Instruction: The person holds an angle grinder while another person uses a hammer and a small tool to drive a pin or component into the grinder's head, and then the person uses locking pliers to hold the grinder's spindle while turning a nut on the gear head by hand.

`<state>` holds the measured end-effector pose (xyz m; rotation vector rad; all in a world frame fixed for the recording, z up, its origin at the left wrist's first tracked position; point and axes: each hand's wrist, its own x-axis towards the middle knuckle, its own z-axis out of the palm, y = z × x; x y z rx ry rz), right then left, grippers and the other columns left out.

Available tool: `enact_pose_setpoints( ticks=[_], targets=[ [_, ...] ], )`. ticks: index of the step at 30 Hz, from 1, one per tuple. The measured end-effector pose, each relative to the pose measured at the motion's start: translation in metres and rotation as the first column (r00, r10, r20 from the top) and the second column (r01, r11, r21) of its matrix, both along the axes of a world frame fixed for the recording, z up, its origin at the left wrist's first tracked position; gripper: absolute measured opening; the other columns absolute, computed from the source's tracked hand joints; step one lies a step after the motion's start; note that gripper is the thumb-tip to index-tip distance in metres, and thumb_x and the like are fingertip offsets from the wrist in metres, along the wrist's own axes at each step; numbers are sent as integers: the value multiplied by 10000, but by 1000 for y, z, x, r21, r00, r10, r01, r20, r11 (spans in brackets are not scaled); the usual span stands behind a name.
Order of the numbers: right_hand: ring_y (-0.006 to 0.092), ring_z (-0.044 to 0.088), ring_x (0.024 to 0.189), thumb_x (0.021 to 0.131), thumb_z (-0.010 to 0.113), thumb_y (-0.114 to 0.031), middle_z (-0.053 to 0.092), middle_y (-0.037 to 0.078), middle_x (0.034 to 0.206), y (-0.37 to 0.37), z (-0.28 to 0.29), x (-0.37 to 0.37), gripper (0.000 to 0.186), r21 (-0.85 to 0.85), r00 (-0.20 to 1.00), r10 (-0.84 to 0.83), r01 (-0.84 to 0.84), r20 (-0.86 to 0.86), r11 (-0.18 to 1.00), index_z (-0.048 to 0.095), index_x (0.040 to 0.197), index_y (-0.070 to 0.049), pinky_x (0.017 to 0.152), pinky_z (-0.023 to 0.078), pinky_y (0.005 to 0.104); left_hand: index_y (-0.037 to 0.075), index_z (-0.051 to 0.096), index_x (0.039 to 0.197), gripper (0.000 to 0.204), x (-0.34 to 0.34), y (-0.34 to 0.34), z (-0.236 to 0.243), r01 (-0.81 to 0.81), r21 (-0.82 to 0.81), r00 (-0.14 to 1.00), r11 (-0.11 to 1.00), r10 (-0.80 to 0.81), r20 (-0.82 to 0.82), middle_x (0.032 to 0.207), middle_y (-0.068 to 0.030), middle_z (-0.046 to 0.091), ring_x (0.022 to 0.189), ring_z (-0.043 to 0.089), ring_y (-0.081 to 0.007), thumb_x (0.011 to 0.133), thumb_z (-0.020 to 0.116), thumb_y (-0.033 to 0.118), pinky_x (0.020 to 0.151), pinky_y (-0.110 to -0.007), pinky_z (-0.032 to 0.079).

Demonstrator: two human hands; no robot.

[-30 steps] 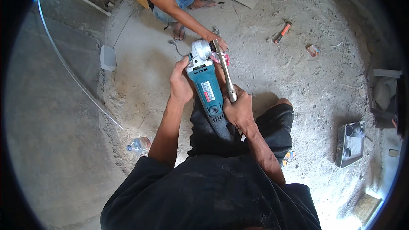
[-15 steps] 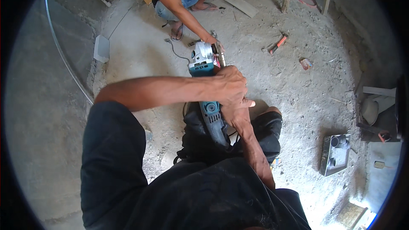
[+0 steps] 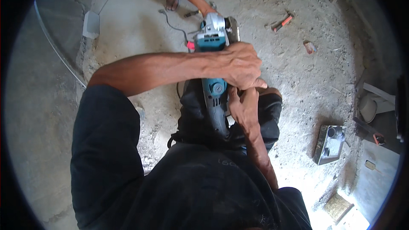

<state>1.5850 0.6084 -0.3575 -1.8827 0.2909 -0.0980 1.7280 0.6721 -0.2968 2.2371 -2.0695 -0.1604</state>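
Observation:
A teal and black angle grinder (image 3: 211, 42) with a silver gear head lies lengthwise between my knees, its head pointing away from me. My left forearm crosses over its body. My left hand (image 3: 243, 66) is closed at the tool's right side, just below a dark metal guard or plate (image 3: 233, 30); what its fingers hold is hidden. Just beneath, my right hand (image 3: 245, 106) is closed with the thumb up, close beside the grinder body; anything inside it is hidden. At the far end, a co-worker's hand (image 3: 208, 10) reaches to the gear head.
A grey cable (image 3: 172, 25) lies left of the grinder. On the dusty concrete floor to the right are a red-handled hammer (image 3: 283, 23), a crumpled packet (image 3: 309, 47) and a metal tray (image 3: 330, 145) with pipe fittings. A pale block (image 3: 91, 24) stands at the left.
The grinder and both hands sit higher and slightly right in the picture, as the view has tipped downward. My hands, overlapping before, now show more apart, the right one lower.

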Motion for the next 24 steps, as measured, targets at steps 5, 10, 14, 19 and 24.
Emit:
enact_pose_setpoints(
  ticks=[5,10,14,19,24],
  targets=[
    [226,649,753,960,558,-112,672,160,835,3,-22,11,200,70,990,14,-23,137,997,621,1009,71,666,484,365,32,710,591,706,1,-2,0,-20,60,1000,998,19,22,545,-195,603,569,657,-378,942,481,601,534,-454,519],
    [198,621,789,917,574,-20,637,97,904,3,-36,19,178,-21,969,54,-51,239,998,579,1086,35,704,498,338,31,724,623,692,1,-4,3,4,58,1000,998,-3,-5,569,-193,621,607,670,-374,930,494,607,549,-454,520],
    [200,632,835,915,582,-39,633,106,968,2,-36,18,225,-79,967,42,-22,253,997,567,1135,2,702,506,333,34,740,655,661,4,-9,1,6,139,1000,990,-6,0,618,-192,653,657,695,-364,934,515,589,590,-441,538],
    [289,617,1046,924,561,-55,665,139,1044,4,-39,28,221,-246,982,-8,55,188,968,602,1137,-10,896,476,393,35,702,610,755,5,-15,-6,64,87,997,994,-67,25,595,-213,613,607,646,-411,969,402,627,601,-480,511],
    [287,618,1053,923,563,-139,673,126,1083,-4,-49,31,256,-428,995,78,-98,-64,899,634,1152,-50,901,476,383,9,670,577,614,9,-14,-8,182,-3,983,983,-182,34,511,-162,571,486,589,-307,955,565,482,522,-422,462]
  ],
)
